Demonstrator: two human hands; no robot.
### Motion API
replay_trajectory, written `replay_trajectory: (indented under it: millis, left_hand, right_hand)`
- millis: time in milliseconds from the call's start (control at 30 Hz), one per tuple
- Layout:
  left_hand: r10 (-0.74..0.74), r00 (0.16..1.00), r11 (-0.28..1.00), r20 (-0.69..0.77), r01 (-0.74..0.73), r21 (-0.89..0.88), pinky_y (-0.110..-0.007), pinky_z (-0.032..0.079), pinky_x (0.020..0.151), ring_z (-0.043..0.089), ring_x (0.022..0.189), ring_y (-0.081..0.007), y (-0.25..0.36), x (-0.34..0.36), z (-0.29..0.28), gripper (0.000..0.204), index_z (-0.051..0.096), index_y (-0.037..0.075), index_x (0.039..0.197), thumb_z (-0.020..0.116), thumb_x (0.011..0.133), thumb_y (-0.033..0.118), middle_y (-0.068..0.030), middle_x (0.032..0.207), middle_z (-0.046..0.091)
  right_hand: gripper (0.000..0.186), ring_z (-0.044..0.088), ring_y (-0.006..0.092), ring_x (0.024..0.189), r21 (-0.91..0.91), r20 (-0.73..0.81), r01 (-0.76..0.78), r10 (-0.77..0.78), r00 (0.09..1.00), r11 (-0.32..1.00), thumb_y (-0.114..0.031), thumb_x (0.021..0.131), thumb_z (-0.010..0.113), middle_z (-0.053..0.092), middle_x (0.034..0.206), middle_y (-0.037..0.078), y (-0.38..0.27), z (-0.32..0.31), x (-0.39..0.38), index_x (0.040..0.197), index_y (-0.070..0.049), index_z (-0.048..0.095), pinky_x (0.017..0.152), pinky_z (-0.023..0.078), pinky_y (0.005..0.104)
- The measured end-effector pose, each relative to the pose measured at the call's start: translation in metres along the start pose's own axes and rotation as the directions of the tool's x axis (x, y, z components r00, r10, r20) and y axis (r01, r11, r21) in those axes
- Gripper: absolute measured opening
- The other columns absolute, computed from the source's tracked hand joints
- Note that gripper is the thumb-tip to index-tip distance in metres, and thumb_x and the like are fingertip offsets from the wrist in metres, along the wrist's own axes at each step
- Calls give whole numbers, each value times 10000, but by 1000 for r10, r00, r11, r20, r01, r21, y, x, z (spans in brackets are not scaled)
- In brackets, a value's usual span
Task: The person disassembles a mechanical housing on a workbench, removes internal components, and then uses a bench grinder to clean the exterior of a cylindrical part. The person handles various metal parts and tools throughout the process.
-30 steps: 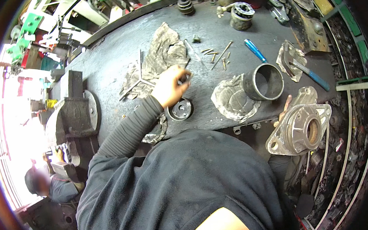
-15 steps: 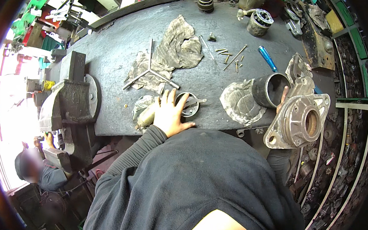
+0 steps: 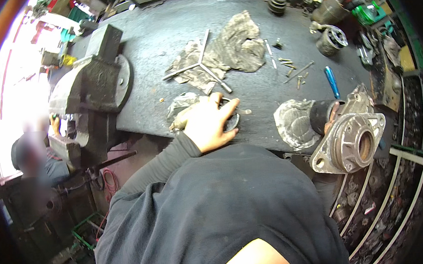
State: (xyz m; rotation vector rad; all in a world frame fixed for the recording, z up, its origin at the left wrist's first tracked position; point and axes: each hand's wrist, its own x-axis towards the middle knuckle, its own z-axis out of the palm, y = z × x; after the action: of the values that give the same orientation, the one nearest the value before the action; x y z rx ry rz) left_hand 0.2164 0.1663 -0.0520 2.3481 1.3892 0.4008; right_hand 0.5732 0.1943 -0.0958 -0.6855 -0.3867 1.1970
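Note:
My left hand (image 3: 210, 125) lies over a round metal part with a raised rim (image 3: 231, 125), thumb and index finger bent about its near and far sides. The palm hides the rest of that part. Under and beside this hand is a small cylindrical piece on a crumpled rag (image 3: 183, 102). At the right, my right hand (image 3: 331, 117) grips a cast metal flanged housing (image 3: 350, 145) with a round central bore, held tilted above the bench edge. Most of that hand is behind the housing. A dark cylindrical sleeve (image 3: 319, 115) lies just left of it on a grey cloth (image 3: 291, 125).
A three-armed wrench (image 3: 200, 64) rests on dirty rags (image 3: 240, 43). Several bolts (image 3: 290, 68) and a blue-handled screwdriver (image 3: 332, 82) lie to its right. A large vise (image 3: 85, 86) stands at the left; a gear part (image 3: 277, 4) stands far back. Another person (image 3: 38, 152) is at far left.
My left hand has gone from lying spread beside the round part to bending its fingers over it. The housing now overlaps more of the sleeve. The whole view has turned a little.

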Motion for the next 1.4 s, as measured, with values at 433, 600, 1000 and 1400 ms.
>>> replay_trajectory:
  millis: [433,600,1000,1400]
  left_hand:
    - [-577,775,780,-259,616,105,-424,438,956,518,1102,-381,-155,-66,-15,709,535,130,1301,767,667,348,-246,1202,503]
    - [-601,731,779,-322,627,-30,-398,438,945,533,1059,-336,-139,-89,-35,697,541,78,1286,779,665,286,-191,1123,529]
    - [-264,885,950,-384,168,-265,-369,432,940,532,1049,-280,-72,-76,-140,722,519,55,1303,781,652,221,-159,1119,514]
    - [-337,853,629,-399,-112,-770,-344,412,1016,526,1161,-207,-108,-137,-137,933,420,-10,1327,905,562,212,-133,1217,540]
  right_hand:
    - [603,556,321,1115,-1,101,-207,206,973,978,-412,979,357,484,1307,234,70,45,-6,1386,30,312,937,495,462]
    - [604,558,322,1111,26,148,-303,296,944,953,-412,980,355,486,1304,236,102,73,-18,1386,33,310,933,498,462]
    - [592,538,349,1169,105,317,-606,551,772,788,-384,887,408,536,1301,208,227,86,-64,1334,2,456,1009,439,477]
    - [640,569,366,1124,398,314,-618,532,786,678,-345,767,518,576,1257,213,256,130,-126,1287,28,509,997,448,465]
